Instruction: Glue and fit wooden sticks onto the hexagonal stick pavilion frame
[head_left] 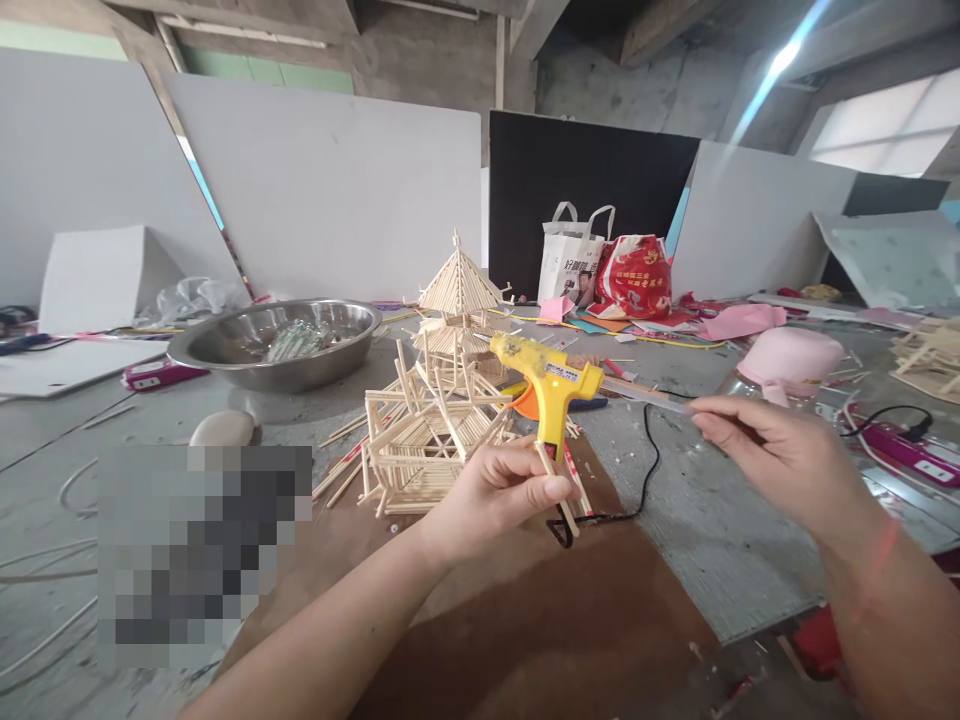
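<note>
My left hand (499, 495) is closed around the lower handle of a yellow glue gun (553, 385), whose nozzle points left. A short wooden stick (568, 508) is also pinched in this hand, slanting across the handle. To the right, my right hand (772, 455) pinches the end of a translucent glue stick (652, 393), which runs toward the back of the gun. Just behind my left hand stands an open framework of wooden sticks (420, 480), with several sticks rising from it. Farther back is a pagoda-like stick model (459, 285) with a pointed roof.
A brown board (525, 620) lies under the framework. A black cord (651, 450) trails beside the gun. Around the table are a metal basin (225, 362), a pink-lidded jar (787, 362), a purple power strip (911, 445), bags (634, 275) and paper scraps.
</note>
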